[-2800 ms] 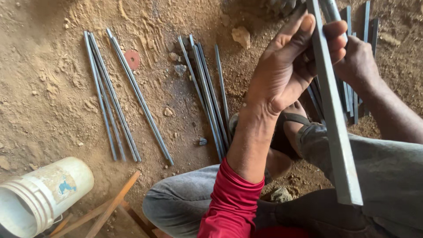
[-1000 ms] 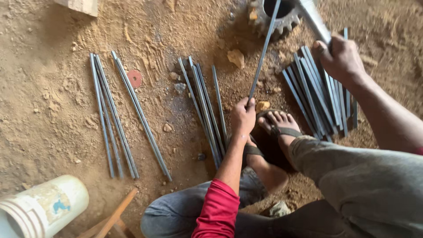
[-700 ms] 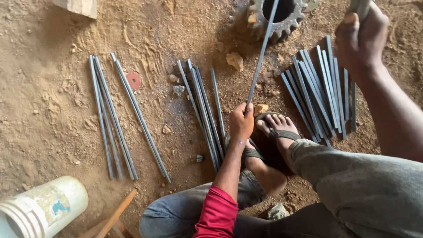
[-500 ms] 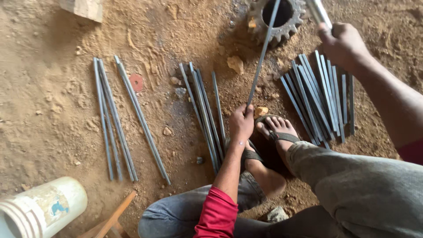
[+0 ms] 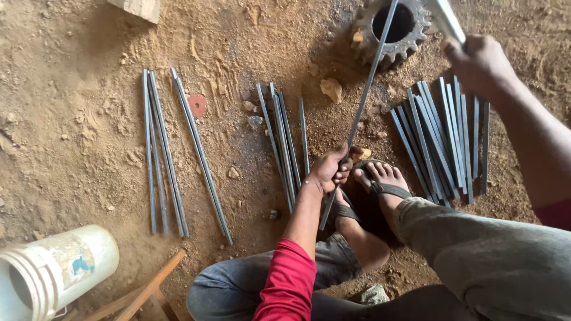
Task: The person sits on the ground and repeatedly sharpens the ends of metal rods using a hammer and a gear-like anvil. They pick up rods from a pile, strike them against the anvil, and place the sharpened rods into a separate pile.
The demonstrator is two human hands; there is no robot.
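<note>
Just beside sandalled feet [image 5: 380, 178], left hand [image 5: 329, 171] round rod [image 5: 363, 110]

We are seeing grey steel rods [image 5: 163, 151] lying on reddish-brown dirt [image 5: 71, 131], a rust-red disc [image 5: 197, 105] showing beside them, and a white bucket [image 5: 53, 273] wearing a faded blue-and-tan label at near left. A red sleeve [image 5: 288, 282] is covering our left arm; blue jeans [image 5: 238, 291] and grey-olive trousers [image 5: 493, 261] are showing nearby.

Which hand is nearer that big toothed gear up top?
Right. The right hand holds a flat metal bar just beside the gear; the left hand grips a thin rod far below it, near the sandalled feet.
</note>
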